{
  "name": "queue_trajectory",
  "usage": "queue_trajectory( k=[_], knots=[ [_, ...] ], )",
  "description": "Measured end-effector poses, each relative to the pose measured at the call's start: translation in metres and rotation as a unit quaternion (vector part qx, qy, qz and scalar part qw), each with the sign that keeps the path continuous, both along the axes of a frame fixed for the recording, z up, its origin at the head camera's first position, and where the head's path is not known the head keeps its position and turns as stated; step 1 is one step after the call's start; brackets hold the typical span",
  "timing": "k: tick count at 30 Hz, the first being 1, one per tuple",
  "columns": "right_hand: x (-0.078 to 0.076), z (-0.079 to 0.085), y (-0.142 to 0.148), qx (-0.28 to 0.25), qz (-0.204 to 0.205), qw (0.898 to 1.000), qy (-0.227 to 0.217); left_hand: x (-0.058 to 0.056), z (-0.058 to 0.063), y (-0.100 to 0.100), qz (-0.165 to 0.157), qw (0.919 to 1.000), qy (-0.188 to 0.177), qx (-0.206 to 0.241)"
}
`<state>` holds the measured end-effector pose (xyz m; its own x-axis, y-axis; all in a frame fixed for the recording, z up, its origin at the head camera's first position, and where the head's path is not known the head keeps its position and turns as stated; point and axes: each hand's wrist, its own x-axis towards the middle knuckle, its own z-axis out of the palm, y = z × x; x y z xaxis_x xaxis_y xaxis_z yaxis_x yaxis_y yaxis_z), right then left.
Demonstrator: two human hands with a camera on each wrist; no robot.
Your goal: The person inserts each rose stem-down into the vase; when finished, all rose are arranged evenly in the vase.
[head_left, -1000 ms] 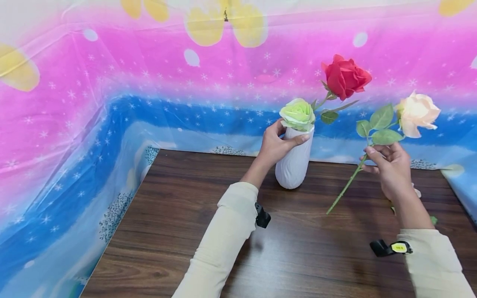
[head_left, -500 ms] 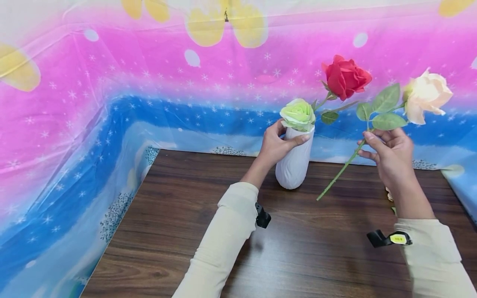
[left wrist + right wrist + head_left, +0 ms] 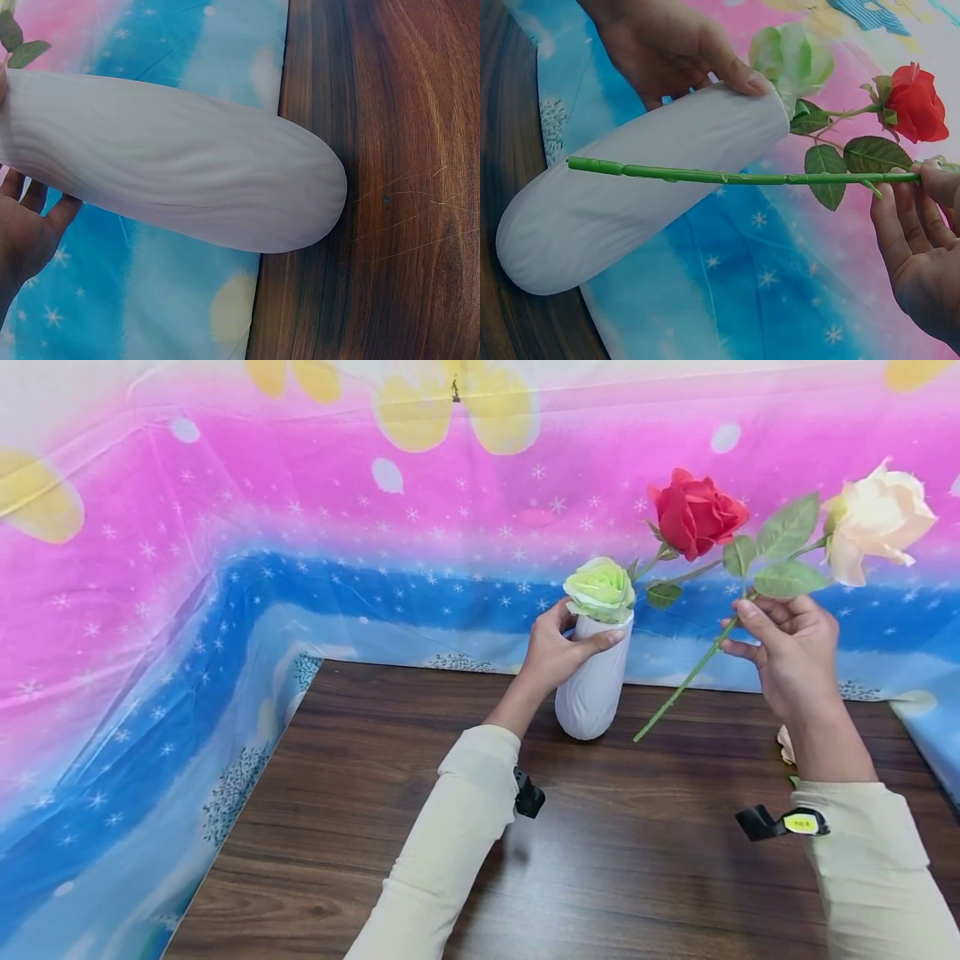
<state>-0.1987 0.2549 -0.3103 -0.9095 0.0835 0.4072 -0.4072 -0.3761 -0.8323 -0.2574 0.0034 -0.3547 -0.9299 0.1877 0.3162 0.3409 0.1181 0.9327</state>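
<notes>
A white vase (image 3: 590, 681) with a wavy surface stands on the table, holding a pale green rose (image 3: 600, 589) low at its mouth and a red rose (image 3: 697, 514) that leans out to the right. My left hand (image 3: 555, 652) grips the vase near the rim, thumb across its front. To the right, my right hand (image 3: 795, 647) pinches the stem of a cream rose (image 3: 877, 522) just below its leaves. The bare green stem (image 3: 705, 176) slants down to the left, its cut end in the air beside the vase; in the right wrist view it crosses in front of the vase.
The dark wooden table (image 3: 420, 793) ends at the back against a pink and blue snowflake-patterned cloth (image 3: 360, 527). A small cream petal-like piece (image 3: 785, 745) lies on the table, partly hidden by the right forearm.
My right hand has lifted the cream rose upward and slightly right, and its stem end has risen and shifted left toward the vase. The left hand and vase have stayed in place.
</notes>
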Motion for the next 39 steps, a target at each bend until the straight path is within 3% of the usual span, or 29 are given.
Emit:
queue_trajectory(
  k=[5,11,25,33,39],
  knots=[
    [-0.003,0.005,-0.003,-0.006,0.007,1.000,0.002,-0.001,0.001,0.001,-0.001,1.0000,-0.003,0.004],
    [-0.007,0.018,-0.009,-0.049,-0.001,0.999,0.022,-0.002,0.001,0.001,-0.002,1.0000,-0.002,0.006],
    [-0.018,0.059,-0.022,-0.147,-0.092,0.981,0.085,-0.001,0.001,0.001,-0.006,0.9999,0.000,0.010],
    [-0.020,0.075,-0.029,-0.123,-0.144,0.975,0.116,0.000,0.000,0.000,-0.007,0.9999,-0.003,0.011],
    [-0.016,0.087,-0.031,-0.134,-0.150,0.973,0.113,0.001,0.000,0.000,-0.004,0.9999,-0.004,0.009]
  ],
)
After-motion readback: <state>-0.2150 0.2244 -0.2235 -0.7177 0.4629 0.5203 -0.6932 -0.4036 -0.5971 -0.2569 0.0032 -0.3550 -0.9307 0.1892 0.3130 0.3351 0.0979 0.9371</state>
